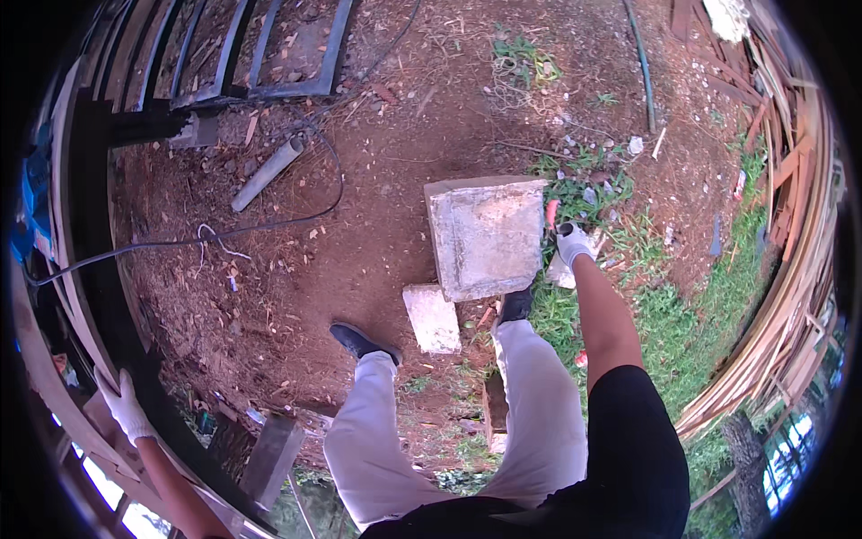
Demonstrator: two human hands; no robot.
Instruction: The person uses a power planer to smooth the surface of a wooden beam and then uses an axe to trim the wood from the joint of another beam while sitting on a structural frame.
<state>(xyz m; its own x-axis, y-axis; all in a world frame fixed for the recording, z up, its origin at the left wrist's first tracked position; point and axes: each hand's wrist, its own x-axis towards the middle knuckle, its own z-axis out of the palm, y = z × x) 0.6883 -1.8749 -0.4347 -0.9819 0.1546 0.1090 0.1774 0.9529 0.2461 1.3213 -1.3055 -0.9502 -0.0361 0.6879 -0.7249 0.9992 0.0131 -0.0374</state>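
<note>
My left hand (126, 410), in a white glove, reaches out to the far left and rests on the edge of a long board (83, 346), fingers spread. On the right, my right hand (575, 244), also gloved in white, is closed beside a pale concrete block (492, 235). A dark round patch shows at its fingers, and a small red piece (551, 214) lies just beyond them. What the hand holds, if anything, I cannot make out. A smaller pale slab (433, 318) lies between my feet, against the big block's near edge.
A dark metal frame (260, 54) lies at the far left. A grey tube (268, 174) and a black cable (193, 241) lie on the dirt. Stacked planks (779, 332) line the right side, with a green rod (641, 67) at the far right. Grass (669, 346) grows beside my right arm.
</note>
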